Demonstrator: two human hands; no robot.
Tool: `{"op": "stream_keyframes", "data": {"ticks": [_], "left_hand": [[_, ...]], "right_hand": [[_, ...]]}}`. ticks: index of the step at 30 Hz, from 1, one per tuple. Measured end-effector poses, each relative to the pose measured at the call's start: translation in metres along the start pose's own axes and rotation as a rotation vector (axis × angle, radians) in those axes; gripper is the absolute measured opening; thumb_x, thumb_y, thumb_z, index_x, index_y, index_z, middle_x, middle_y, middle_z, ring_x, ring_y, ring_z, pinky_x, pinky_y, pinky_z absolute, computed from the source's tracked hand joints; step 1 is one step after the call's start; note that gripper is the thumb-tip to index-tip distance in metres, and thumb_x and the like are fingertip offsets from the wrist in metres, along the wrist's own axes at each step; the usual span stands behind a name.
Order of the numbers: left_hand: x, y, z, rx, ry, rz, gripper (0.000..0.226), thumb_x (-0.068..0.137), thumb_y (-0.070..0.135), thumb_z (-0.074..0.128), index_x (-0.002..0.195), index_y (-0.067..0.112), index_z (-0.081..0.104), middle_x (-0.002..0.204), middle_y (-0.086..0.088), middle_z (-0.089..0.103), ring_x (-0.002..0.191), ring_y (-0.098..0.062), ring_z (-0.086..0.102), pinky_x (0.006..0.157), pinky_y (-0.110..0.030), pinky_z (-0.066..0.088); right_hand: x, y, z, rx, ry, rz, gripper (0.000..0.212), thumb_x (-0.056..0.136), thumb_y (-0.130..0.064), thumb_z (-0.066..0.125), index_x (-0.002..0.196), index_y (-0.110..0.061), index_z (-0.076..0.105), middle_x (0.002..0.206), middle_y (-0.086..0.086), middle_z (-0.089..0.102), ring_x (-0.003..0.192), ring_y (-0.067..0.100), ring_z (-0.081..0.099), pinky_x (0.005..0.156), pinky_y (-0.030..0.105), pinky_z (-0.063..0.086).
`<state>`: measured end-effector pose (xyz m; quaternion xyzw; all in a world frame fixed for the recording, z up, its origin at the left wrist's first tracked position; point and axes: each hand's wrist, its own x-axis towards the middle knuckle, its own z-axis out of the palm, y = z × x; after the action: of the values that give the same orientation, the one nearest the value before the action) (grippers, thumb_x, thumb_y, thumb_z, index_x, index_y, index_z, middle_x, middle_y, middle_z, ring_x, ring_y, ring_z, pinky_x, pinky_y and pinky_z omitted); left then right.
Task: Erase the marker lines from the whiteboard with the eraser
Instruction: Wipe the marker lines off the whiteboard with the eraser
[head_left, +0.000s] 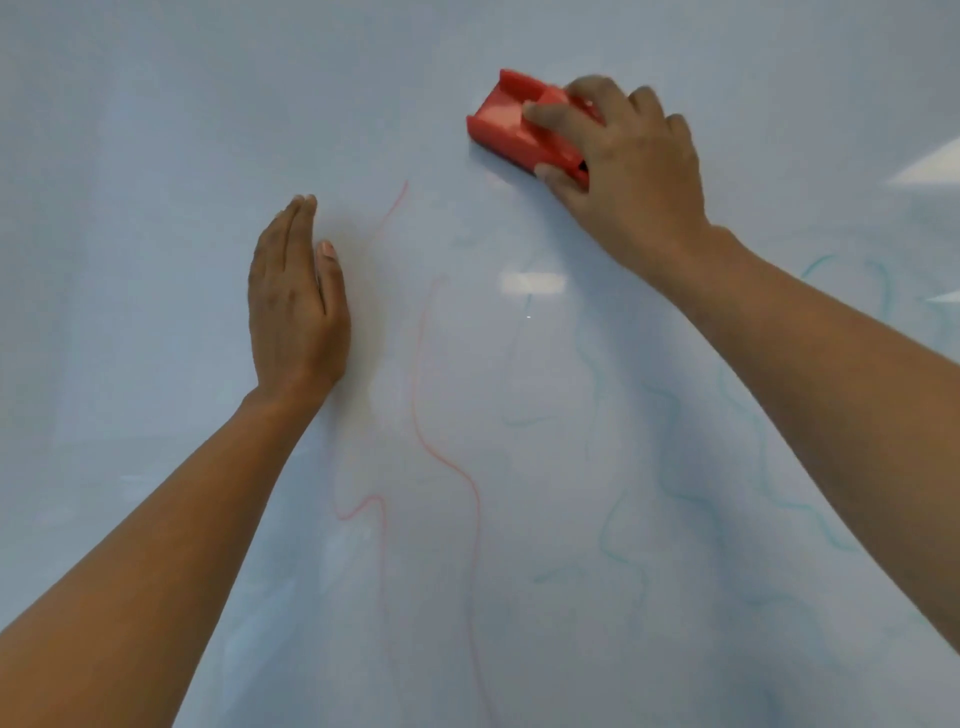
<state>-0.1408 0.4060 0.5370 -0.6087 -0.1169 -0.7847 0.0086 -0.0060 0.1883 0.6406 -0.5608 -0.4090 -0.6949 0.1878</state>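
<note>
While the red eraser (511, 123) sits against the whiteboard (156, 104) in the upper right of the frame, the right hand (618, 171) grips it. The fingers curl over its top and the thumb pinches its lower edge. The part of the eraser sticking out past the fingers points toward the upper left.

Just below the eraser, thin red lines (447, 462) wiggle down the middle of the board. Faint blue-green lines (675, 483) squiggle down the lower right, partly behind the right arm.

The left hand (296, 301) rests on the board at the middle left, well apart from the eraser. Its fingers are straight and close together, and it holds nothing.
</note>
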Motion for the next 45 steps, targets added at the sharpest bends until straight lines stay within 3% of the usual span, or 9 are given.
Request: {"op": "stream_keyframes", "data": {"ticks": [6,12,19,24,27,35,41,43,45], "left_hand": [[-0.013,-0.034,-0.016,-0.008,-0.05,-0.004,0.044,0.104,0.022,0.024,0.146,0.015,0.034,0.153,0.001,0.031,0.142,-0.012,0.023,0.116,-0.019,0.011],[-0.03,-0.047,-0.018,-0.053,-0.019,-0.026,0.045,0.103,0.022,0.022,0.144,0.012,0.038,0.152,0.002,0.033,0.14,-0.006,0.024,0.113,-0.009,0.01],[-0.031,-0.048,-0.018,-0.107,0.005,-0.091,0.044,0.103,0.02,0.022,0.142,0.012,0.041,0.15,0.0,0.037,0.14,-0.01,0.028,0.11,-0.005,0.012],[-0.033,-0.049,-0.018,-0.132,0.015,-0.105,0.044,0.103,0.021,0.022,0.141,0.013,0.044,0.15,0.002,0.038,0.14,-0.009,0.028,0.114,-0.015,0.016],[-0.033,-0.049,-0.018,-0.148,0.019,-0.118,0.045,0.103,0.024,0.021,0.14,0.014,0.045,0.149,0.004,0.038,0.139,-0.009,0.028,0.115,-0.017,0.018],[-0.041,-0.052,-0.023,-0.281,0.091,-0.113,0.045,0.102,0.028,0.024,0.142,0.014,0.041,0.143,0.01,0.04,0.134,-0.001,0.035,0.112,-0.016,0.025],[-0.082,-0.06,-0.035,-0.189,0.065,-0.092,0.046,0.101,0.026,0.023,0.142,0.011,0.04,0.145,0.002,0.04,0.137,-0.012,0.035,0.115,-0.026,0.026],[-0.089,-0.06,-0.037,-0.171,0.042,-0.081,0.046,0.101,0.023,0.024,0.141,0.008,0.041,0.146,-0.003,0.042,0.137,-0.016,0.036,0.115,-0.029,0.026],[-0.092,-0.06,-0.038,-0.16,0.038,-0.086,0.046,0.101,0.021,0.024,0.141,0.007,0.041,0.145,-0.004,0.042,0.137,-0.017,0.036,0.115,-0.03,0.026]], "right_hand": [[0.038,-0.041,0.016,0.099,0.037,0.225,0.045,0.096,-0.036,0.05,0.14,-0.03,0.04,0.146,0.0,0.036,0.127,0.025,0.037,0.099,0.038,0.037],[0.015,-0.097,0.028,0.142,-0.04,-0.059,0.048,0.094,-0.038,0.049,0.141,-0.035,0.038,0.147,-0.002,0.034,0.123,0.025,0.039,0.095,0.037,0.037],[-0.027,-0.079,0.018,0.176,-0.087,-0.312,0.046,0.088,-0.037,0.055,0.134,-0.032,0.051,0.135,0.002,0.048,0.11,0.026,0.047,0.084,0.036,0.042],[0.021,-0.054,0.019,0.147,0.042,0.037,0.046,0.089,-0.038,0.053,0.134,-0.032,0.05,0.135,0.002,0.047,0.116,0.027,0.045,0.088,0.037,0.044],[0.038,-0.074,0.03,0.137,0.067,0.143,0.047,0.092,-0.037,0.051,0.138,-0.03,0.045,0.138,0.001,0.044,0.121,0.024,0.042,0.095,0.034,0.042],[-0.023,-0.145,0.037,0.203,-0.052,-0.122,0.049,0.091,-0.037,0.049,0.139,-0.036,0.043,0.144,-0.001,0.04,0.119,0.027,0.041,0.09,0.036,0.037],[-0.09,-0.161,0.027,0.269,-0.097,-0.259,0.044,0.084,-0.032,0.063,0.127,-0.03,0.058,0.13,0.004,0.056,0.099,0.029,0.052,0.075,0.037,0.042],[-0.085,-0.15,0.024,0.272,-0.108,-0.252,0.044,0.081,-0.03,0.064,0.125,-0.029,0.061,0.127,0.005,0.057,0.097,0.03,0.053,0.074,0.037,0.042],[-0.073,-0.139,0.022,0.284,-0.079,-0.116,0.045,0.081,-0.028,0.063,0.125,-0.028,0.061,0.127,0.005,0.057,0.098,0.031,0.052,0.076,0.039,0.044]]}}
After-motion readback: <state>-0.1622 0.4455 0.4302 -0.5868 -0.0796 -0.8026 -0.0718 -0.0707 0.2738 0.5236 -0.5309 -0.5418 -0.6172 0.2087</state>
